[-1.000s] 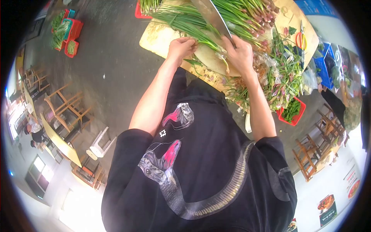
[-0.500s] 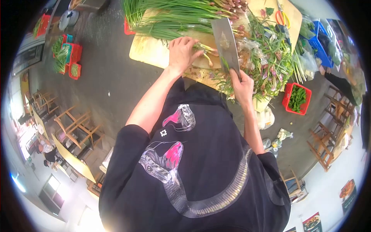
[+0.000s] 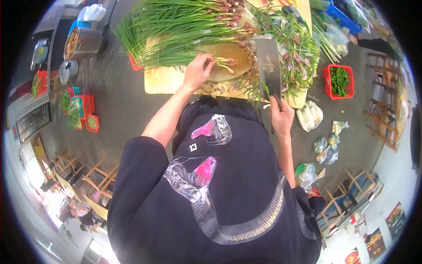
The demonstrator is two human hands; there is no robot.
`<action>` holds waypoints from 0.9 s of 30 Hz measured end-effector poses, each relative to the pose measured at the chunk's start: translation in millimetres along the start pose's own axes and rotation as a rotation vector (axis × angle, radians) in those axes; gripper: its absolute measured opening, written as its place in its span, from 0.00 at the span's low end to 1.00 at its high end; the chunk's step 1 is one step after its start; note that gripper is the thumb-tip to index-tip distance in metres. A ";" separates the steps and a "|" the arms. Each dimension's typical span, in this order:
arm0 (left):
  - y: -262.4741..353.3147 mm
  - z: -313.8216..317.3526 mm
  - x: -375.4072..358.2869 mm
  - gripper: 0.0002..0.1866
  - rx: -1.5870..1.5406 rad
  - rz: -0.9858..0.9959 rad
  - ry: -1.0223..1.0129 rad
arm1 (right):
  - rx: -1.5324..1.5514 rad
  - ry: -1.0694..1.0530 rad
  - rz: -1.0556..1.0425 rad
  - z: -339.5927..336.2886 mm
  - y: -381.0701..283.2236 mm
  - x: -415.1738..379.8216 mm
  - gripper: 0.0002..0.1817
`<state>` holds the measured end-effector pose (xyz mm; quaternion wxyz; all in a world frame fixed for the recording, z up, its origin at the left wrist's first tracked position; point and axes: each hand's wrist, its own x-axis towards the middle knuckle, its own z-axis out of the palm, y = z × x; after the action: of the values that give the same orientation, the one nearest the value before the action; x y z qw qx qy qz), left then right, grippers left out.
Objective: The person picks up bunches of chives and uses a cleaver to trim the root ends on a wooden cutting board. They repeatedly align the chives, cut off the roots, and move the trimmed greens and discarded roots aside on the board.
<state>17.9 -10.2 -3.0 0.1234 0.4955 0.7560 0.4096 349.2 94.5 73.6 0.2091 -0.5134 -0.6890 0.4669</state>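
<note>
Spring onions (image 3: 184,26) lie in a thick layer across the far side of your table (image 3: 165,81), their green tops toward your left and their pale and purplish bulbs toward your right. Your hands are well apart. Your left hand (image 3: 198,72) is at the near edge of that layer, fingers bent beside a few short stems (image 3: 226,64) that lie over the round board (image 3: 239,55); you cannot tell from here whether the fingertips pinch them. Your right hand (image 3: 281,115) is closed around the handle of the cleaver (image 3: 269,66), its broad blade pointing away from you, just beside the board and in front of a loose heap of trimmings (image 3: 299,53). A scrap of green shows on the blade near the handle. To the right of the table, a red basket (image 3: 338,82) holds leafy greens, and a bag of white vegetables (image 3: 310,115) sits on the floor (image 3: 121,119) nearer to you. Red crates (image 3: 88,105) with more greens stand off to your left.
</note>
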 end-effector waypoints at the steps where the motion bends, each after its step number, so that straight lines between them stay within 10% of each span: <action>1: -7.7 3.2 2.9 0.06 -0.157 -0.090 0.076 | 0.024 0.034 0.022 -1.5 0.9 -6.7 0.13; 9: 24.4 17.3 53.9 0.09 -0.557 -0.258 0.240 | 0.043 0.316 0.173 -7.4 -13.3 -77.4 0.15; 14: 80.8 82.7 91.0 0.33 -0.143 0.330 -0.016 | 0.132 0.481 0.278 -2.5 -16.3 -119.9 0.14; 17: 98.3 61.2 81.3 0.26 -0.252 0.253 -0.721 | 0.149 0.527 0.293 -2.9 -7.8 -141.0 0.14; 22: 41.6 16.8 37.3 0.22 -0.277 -0.014 -0.320 | 0.116 0.530 0.337 1.9 -9.8 -153.3 0.14; 24: -5.9 -7.4 38.0 0.19 -0.021 0.198 -0.060 | 0.071 0.508 0.337 6.8 -11.6 -152.4 0.13; 27: -41.2 -23.8 34.8 0.17 0.159 0.199 -0.240 | 0.097 0.432 0.345 17.0 -16.5 -137.3 0.13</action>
<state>-39.5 0.5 -10.8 0.1321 0.6216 0.7129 0.2964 380.6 -37.4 105.9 0.2929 -0.7002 -0.5078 0.4075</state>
